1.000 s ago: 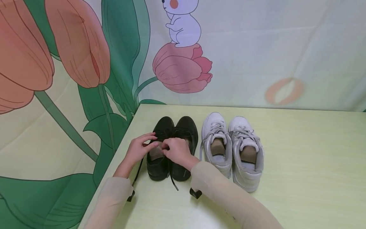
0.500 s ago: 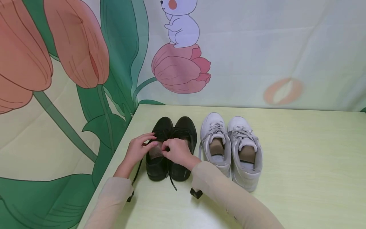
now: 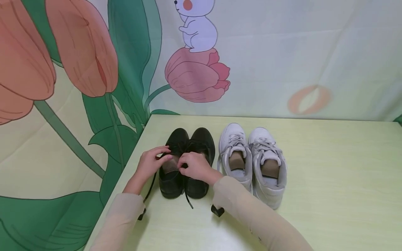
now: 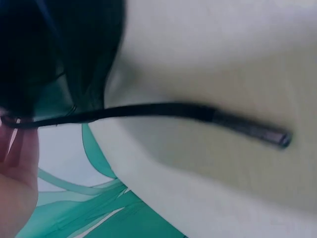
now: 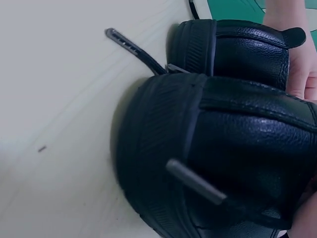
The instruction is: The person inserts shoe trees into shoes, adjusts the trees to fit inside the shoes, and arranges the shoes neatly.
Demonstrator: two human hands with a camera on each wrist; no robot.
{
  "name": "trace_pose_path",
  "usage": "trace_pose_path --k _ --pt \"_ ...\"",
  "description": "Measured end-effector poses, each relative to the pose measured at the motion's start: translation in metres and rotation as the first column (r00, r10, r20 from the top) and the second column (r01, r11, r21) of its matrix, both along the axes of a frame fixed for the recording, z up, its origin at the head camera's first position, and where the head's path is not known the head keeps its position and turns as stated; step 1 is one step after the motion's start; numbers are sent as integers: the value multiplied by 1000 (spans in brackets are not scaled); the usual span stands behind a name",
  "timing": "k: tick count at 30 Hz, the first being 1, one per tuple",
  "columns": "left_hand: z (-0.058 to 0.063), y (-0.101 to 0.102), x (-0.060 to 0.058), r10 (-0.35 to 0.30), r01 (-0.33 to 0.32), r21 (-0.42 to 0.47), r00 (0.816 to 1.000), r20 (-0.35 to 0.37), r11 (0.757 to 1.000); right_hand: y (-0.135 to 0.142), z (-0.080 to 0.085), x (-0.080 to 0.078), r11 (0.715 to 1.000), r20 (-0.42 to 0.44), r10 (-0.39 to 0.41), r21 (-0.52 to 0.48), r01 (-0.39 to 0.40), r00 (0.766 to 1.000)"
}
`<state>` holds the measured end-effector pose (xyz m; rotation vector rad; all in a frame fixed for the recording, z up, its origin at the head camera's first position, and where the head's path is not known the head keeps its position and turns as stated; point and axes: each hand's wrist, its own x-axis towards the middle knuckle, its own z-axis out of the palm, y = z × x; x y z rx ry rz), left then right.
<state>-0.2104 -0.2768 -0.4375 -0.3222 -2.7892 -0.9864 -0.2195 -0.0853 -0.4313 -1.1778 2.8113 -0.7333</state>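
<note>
A pair of black lace-up shoes stands side by side: the left black shoe (image 3: 171,184) and the right black shoe (image 3: 197,188). Over the left shoe's lacing, my left hand (image 3: 152,161) holds a black shoelace (image 4: 158,109), whose loose end trails back past the wrist. My right hand (image 3: 196,167) is at the opening between the two shoes, its fingers curled in a pinch. From it another lace end (image 5: 195,181) hangs beside the right shoe's heel in the right wrist view. The exact pinch points are hidden.
White sneakers (image 3: 237,157) with loose grey laces stand close on the right, brown inserts inside. A lace tip (image 3: 189,200) lies between the black shoes' heels. The pale table (image 3: 339,174) meets a printed cloth (image 3: 267,52) at the back and left.
The view has shifted slightly, moving the scene a little to the left. Both hands stay nearly in the same place at the black shoes, with only tiny right-hand motion.
</note>
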Motion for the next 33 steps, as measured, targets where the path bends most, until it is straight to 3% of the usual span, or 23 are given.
trace_pose_path --k 4,8,19,33 --pt "3 -3 -1 -31 31 -4 996 87 1000 2 0 0 1000 0 18 8 -18 1000" --pt "6 -3 -2 -50 52 -9 992 115 999 3 -1 -1 999 -20 29 15 -28 999" --pt "9 1 -5 -41 49 -79 994 100 996 3 -3 0 999 -33 33 3 -33 999" --pt "6 4 -3 16 -16 -150 1000 2 989 1 -2 3 1000 -32 27 -4 -27 999"
